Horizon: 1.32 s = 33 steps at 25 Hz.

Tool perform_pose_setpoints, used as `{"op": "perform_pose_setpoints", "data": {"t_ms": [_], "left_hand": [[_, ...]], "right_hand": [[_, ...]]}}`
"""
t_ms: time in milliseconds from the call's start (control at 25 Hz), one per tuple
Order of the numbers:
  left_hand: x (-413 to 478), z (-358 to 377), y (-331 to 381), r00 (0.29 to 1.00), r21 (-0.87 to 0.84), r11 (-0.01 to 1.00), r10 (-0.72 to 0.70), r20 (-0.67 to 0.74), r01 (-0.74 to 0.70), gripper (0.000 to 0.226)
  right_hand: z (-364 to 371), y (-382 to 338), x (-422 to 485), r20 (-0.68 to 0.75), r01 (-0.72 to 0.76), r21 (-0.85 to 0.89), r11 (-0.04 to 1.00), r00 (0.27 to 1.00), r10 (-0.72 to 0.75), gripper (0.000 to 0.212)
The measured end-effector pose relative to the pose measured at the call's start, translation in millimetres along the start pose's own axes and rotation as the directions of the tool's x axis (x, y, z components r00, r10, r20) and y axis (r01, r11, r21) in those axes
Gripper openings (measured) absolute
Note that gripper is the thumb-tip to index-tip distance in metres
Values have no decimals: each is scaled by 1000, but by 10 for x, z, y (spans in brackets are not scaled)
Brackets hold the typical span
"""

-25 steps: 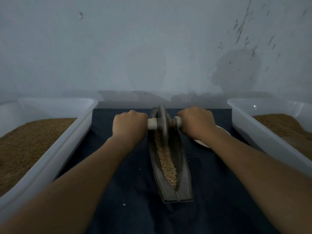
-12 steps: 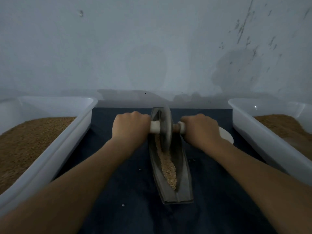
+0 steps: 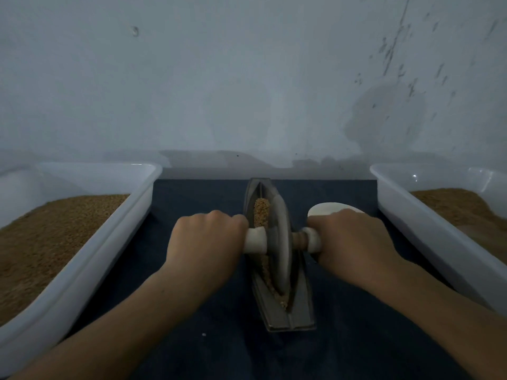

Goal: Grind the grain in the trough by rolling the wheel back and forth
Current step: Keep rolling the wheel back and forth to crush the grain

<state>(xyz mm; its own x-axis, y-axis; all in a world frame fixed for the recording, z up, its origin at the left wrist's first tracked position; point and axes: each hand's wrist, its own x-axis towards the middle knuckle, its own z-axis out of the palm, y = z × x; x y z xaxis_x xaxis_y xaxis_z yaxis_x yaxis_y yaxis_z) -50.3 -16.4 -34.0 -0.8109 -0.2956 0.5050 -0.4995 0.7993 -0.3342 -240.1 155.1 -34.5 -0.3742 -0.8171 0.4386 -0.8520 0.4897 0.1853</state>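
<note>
A narrow grey boat-shaped trough [image 3: 300,311] lies lengthwise on a dark blue cloth [image 3: 197,196], holding a line of tan grain [image 3: 261,212]. A grey metal wheel [image 3: 280,239] stands upright in the trough near its middle, on a pale axle handle [image 3: 255,239] that sticks out both sides. My left hand [image 3: 204,242] grips the left end of the handle. My right hand [image 3: 351,242] grips the right end. Grain shows beyond the wheel and in a thin strip at the near end; the wheel hides the part beneath it.
A white plastic tub [image 3: 109,248] of brown grain stands on the left, and a second white tub [image 3: 428,229] with brown grain on the right. A small white dish [image 3: 329,208] lies behind my right hand. A grey wall rises right behind the cloth.
Both hands have pulled the wheel toward me, from the far end of the trough to about its middle. Grain beyond the wheel is now uncovered.
</note>
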Motion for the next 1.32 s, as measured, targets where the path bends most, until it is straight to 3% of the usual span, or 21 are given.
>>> {"op": "perform_pose_setpoints", "data": {"t_ms": [120, 240, 320, 400, 560, 640, 880, 1040, 1240, 1320], "left_hand": [[318, 209, -8, 996, 4, 998, -70, 52, 70, 26], [681, 298, -76, 982, -29, 987, -153, 113, 158, 4], [705, 272, -79, 975, -60, 984, -155, 161, 166, 8], [496, 223, -67, 985, -67, 989, -125, 119, 133, 7], [-2, -7, -37, 994, -25, 998, 52, -93, -54, 60], [18, -19, -60, 994, -16, 999, 44, -104, -46, 63], [624, 361, -87, 983, -44, 986, -158, 94, 162, 4], [563, 266, -83, 981, -67, 985, -153, 118, 161, 8], [-23, -55, -24, 993, -26, 999, 33, -110, -36, 60], [29, -23, -14, 999, -1, 1000, 20, -42, -20, 55]], "right_hand": [[134, -30, 325, 85, -69, 70, 995, 994, 63, 26], [191, -69, 802, 112, -101, 33, 994, 989, 97, 12], [172, -68, 845, 117, -90, 21, 996, 989, 87, 10], [147, -42, 611, 91, -46, 34, 998, 995, 42, 21], [50, 2, -12, -54, 41, -4, 999, 998, -41, 46], [37, 22, -36, -42, 43, -16, 999, 998, -44, 46], [204, -68, 775, 45, -64, 20, 998, 997, 63, 24], [150, -51, 715, 84, -51, 21, 998, 995, 49, 22], [-4, -2, -70, -108, 53, -58, 997, 992, -59, 48], [11, 6, -23, -61, 32, -45, 998, 998, -35, 43]]}}
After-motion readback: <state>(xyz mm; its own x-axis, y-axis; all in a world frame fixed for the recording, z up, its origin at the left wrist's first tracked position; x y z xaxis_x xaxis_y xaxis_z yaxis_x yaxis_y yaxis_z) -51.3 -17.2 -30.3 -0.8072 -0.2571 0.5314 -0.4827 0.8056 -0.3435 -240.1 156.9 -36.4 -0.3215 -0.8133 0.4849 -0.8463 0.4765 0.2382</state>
